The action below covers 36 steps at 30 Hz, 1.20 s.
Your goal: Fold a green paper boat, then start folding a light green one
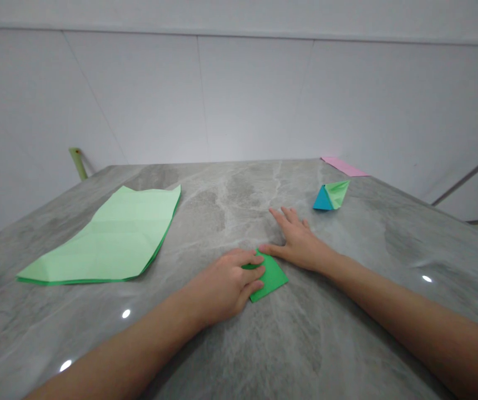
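A small folded green paper lies on the grey marble table near the middle. My left hand rests on its left part with fingers curled, pressing it down. My right hand lies flat on the table just behind the paper, fingers stretched out, and its thumb touches the paper's top corner.
A large creased light green sheet lies at the left. A folded blue and green paper shape stands at the back right, with a pink sheet at the far edge. White walls surround the table.
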Each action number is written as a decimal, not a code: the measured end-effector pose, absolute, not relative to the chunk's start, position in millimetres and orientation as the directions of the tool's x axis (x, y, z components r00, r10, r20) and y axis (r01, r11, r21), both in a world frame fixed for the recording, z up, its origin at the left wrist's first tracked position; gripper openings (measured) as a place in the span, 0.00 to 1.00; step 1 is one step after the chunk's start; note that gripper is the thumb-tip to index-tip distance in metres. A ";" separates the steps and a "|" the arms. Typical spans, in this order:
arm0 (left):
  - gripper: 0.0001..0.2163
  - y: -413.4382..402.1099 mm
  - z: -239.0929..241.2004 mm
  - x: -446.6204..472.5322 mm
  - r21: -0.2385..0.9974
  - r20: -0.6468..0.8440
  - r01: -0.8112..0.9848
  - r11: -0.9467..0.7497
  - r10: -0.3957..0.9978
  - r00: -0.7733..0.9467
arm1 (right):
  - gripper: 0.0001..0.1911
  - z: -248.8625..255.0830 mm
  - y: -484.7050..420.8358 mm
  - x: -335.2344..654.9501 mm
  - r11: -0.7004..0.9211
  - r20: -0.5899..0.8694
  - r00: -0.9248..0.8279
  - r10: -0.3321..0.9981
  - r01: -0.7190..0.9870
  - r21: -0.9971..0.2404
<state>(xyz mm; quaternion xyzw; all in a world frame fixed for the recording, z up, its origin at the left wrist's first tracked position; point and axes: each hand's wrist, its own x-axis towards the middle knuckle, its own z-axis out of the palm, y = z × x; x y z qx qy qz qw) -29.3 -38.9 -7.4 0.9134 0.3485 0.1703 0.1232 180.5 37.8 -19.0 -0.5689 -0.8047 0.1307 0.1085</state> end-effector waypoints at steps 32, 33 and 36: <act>0.30 -53.6 2.2 -33.3 0.227 -0.099 0.749 -0.623 0.750 0.654 | 0.76 -0.6 10.9 171.6 0.369 -0.247 -0.471 0.847 0.855 -0.365; 0.30 -54.0 2.8 -32.7 0.227 -0.104 0.752 -0.618 0.753 0.650 | 0.76 -0.9 9.4 169.6 0.375 -0.248 -0.477 0.843 0.852 -0.367; 0.29 -53.9 4.4 -31.0 0.236 -0.120 0.757 -0.609 0.755 0.645 | 0.78 -1.9 6.4 165.5 0.379 -0.244 -0.483 0.841 0.847 -0.372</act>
